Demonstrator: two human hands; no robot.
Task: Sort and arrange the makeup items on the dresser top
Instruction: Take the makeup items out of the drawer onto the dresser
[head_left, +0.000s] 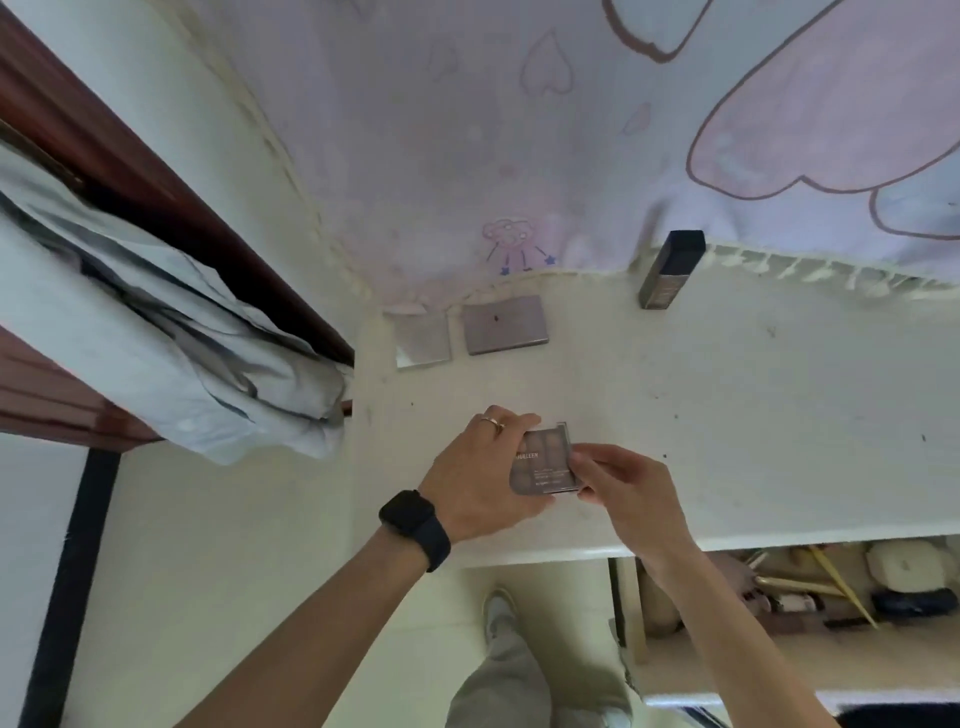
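Head view:
- L hand, ring + black watch at wrist, grips left edge of eyeshadow palette.
- R hand pinches palette's right edge.
- Palette held over near-left part of dresser top; contact w/ surface: cannot tell.
- Far left on top: silver compact just beside mauve compact, apart.
- Dark bottle further right, at edge of pink cloth.
- Open drawer near right, holding brushes, misc. items.
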